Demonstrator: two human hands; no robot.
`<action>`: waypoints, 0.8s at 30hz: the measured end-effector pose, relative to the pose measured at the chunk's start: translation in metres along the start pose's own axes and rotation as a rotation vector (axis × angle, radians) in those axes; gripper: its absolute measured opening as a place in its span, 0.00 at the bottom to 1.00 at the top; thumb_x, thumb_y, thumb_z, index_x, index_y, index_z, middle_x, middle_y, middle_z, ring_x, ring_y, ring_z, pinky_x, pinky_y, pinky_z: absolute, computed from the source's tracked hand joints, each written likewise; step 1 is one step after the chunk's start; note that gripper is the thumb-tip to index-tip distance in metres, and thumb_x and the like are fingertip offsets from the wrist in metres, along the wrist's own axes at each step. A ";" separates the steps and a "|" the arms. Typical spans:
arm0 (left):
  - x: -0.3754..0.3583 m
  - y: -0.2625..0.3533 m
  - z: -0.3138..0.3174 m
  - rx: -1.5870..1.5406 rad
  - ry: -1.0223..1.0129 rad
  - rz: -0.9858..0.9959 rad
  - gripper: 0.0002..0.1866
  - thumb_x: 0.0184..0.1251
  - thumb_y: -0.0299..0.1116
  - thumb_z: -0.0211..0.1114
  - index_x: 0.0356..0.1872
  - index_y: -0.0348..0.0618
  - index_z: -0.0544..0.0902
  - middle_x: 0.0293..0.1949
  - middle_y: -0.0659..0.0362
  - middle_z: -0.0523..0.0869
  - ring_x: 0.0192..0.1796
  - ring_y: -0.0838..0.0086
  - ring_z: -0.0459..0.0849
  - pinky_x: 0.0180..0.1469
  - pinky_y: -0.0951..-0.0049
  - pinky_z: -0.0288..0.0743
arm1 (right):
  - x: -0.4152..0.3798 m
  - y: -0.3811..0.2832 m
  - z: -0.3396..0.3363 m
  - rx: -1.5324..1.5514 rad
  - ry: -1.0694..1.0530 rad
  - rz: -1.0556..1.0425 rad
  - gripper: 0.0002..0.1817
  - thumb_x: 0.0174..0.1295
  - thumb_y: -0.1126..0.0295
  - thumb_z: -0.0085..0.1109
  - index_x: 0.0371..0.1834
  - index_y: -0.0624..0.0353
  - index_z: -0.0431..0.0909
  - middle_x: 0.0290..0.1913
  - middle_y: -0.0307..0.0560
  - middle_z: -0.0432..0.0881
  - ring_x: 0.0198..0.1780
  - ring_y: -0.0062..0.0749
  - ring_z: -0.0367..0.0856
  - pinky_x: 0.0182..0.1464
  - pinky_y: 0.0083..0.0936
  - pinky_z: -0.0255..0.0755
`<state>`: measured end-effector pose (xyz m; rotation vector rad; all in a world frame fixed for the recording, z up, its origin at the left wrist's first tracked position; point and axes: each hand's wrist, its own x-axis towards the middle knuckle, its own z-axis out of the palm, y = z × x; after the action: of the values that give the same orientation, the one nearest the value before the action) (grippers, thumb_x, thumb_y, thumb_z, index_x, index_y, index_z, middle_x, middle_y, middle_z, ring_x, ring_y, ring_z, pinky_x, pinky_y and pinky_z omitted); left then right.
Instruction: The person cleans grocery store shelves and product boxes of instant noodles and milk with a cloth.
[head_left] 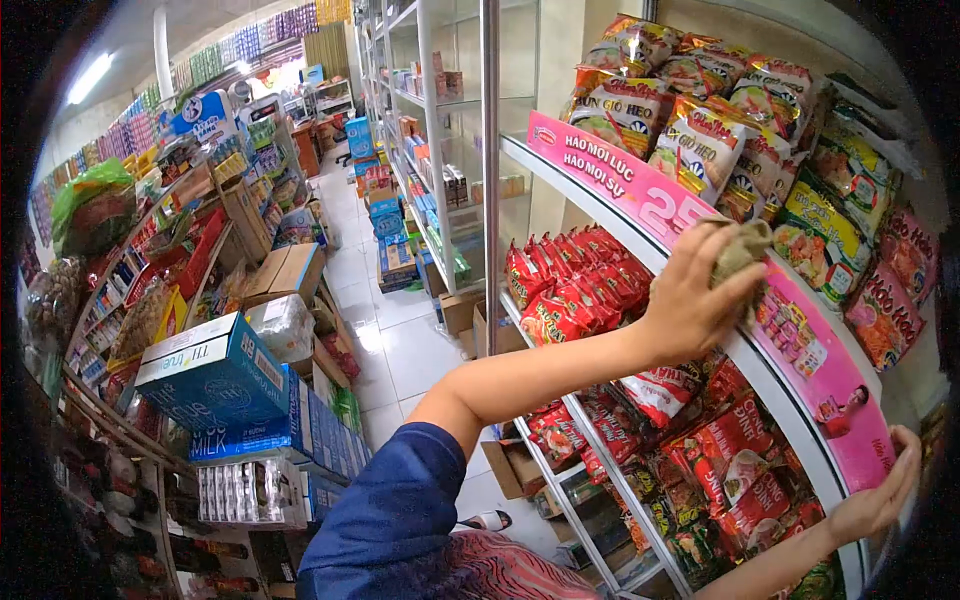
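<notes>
My left hand [693,290] is closed around a crumpled olive-brown cloth [742,252]. It presses the cloth against the pink promotional strip [810,345] along the front of a shelf. Lower down at the right, my right hand [880,497] grips the near end of that strip, its fingers over the top edge; the contact beneath the hand is partly hidden. Noodle packs [700,145] stand in rows behind the strip. Red noodle packs [585,275] fill the shelf underneath.
More red packs [735,455] lie on a lower shelf. A metal post [490,180] and glass-sided shelving [430,130] stand beyond. To the left are stacked blue milk cartons [215,375], cardboard boxes [285,272] and crowded racks. A tiled aisle [385,350] runs between.
</notes>
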<state>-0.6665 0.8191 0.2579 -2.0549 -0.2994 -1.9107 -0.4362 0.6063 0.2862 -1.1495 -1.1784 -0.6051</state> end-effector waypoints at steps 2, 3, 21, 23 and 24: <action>0.007 0.016 0.005 -0.029 -0.009 0.093 0.27 0.44 0.36 0.62 0.52 0.55 0.73 0.57 0.47 0.64 0.57 0.49 0.63 0.58 0.51 0.60 | 0.001 -0.003 -0.003 -0.014 -0.038 -0.042 0.17 0.68 0.68 0.32 0.40 0.70 0.72 0.42 0.49 0.74 0.45 0.34 0.70 0.52 0.27 0.62; 0.009 0.025 0.007 -0.026 -0.030 0.128 0.27 0.44 0.39 0.62 0.51 0.57 0.74 0.57 0.48 0.65 0.56 0.50 0.65 0.57 0.52 0.62 | 0.002 -0.005 -0.004 -0.024 -0.081 -0.088 0.18 0.68 0.69 0.30 0.39 0.70 0.72 0.43 0.50 0.74 0.45 0.35 0.70 0.52 0.27 0.62; 0.040 0.097 0.052 -0.493 0.021 0.472 0.13 0.51 0.35 0.54 0.40 0.49 0.75 0.49 0.48 0.71 0.55 0.53 0.69 0.58 0.49 0.60 | 0.000 -0.003 -0.006 0.225 -0.022 0.005 0.19 0.67 0.69 0.28 0.41 0.72 0.70 0.45 0.54 0.73 0.49 0.38 0.69 0.57 0.30 0.60; 0.040 0.066 0.036 -0.448 0.002 0.430 0.15 0.50 0.32 0.55 0.42 0.49 0.74 0.47 0.49 0.73 0.54 0.53 0.69 0.57 0.50 0.62 | 0.001 0.000 -0.008 0.184 -0.028 -0.022 0.19 0.67 0.69 0.29 0.41 0.72 0.70 0.45 0.55 0.72 0.48 0.38 0.70 0.56 0.30 0.60; 0.041 0.048 0.025 -0.436 -0.035 0.395 0.16 0.50 0.31 0.55 0.44 0.50 0.74 0.47 0.50 0.73 0.53 0.54 0.70 0.56 0.50 0.62 | 0.001 0.002 -0.008 0.150 -0.033 -0.041 0.18 0.67 0.70 0.29 0.41 0.73 0.70 0.45 0.55 0.72 0.48 0.39 0.70 0.56 0.31 0.60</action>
<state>-0.6220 0.7813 0.2925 -2.1956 0.5260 -1.8019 -0.4313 0.5993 0.2866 -1.0135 -1.2571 -0.5213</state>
